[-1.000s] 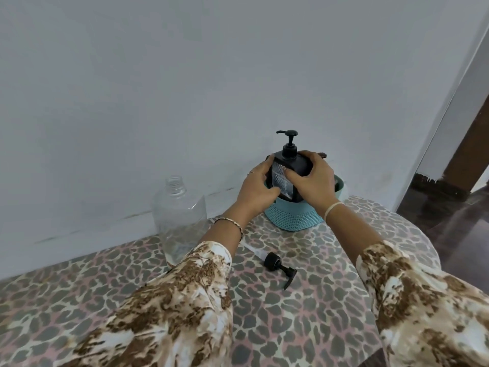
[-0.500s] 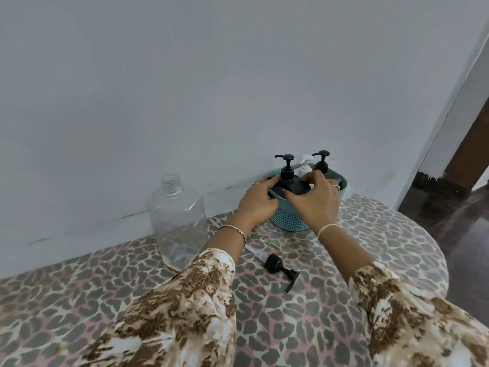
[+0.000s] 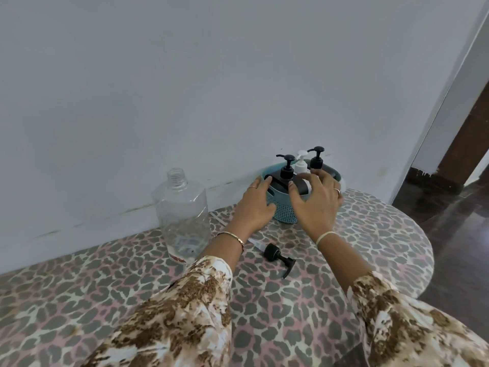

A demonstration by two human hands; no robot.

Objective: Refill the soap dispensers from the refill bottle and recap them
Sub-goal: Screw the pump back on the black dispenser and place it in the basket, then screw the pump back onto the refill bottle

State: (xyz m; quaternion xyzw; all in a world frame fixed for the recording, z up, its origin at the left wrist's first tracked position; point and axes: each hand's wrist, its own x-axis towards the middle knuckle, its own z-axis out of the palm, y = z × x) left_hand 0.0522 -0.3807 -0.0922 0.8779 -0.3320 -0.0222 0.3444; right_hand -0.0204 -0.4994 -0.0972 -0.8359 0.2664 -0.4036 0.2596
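Lowered from where both hands held it up 1.0 s ago, the front black dispenser (image 3: 280,181) now sits inside the teal basket (image 3: 284,214), and the grip on it has loosened. The basket holds 3 pump dispensers: this 1, a white dispenser (image 3: 301,166) behind it, and a rear black dispenser (image 3: 316,161), so 2 black pumps and 1 white, all upright and capped. The left hand (image 3: 258,205) lies against the basket's left side, its fingers nearly straight over the rim and touching the front dispenser's shoulder, gripping nothing. The right hand (image 3: 316,205) hangs over the basket's front edge with fingers spread and relaxed, holding nothing. 1 clear refill bottle (image 3: 182,215) stands uncapped on the desk (image 3: 370,234) left of the basket, near the wall, with only a little liquid at its bottom. 1 loose black pump head (image 3: 277,254) lies on its side on the desk between the 2 forearms, its tube pointing toward the left wrist.
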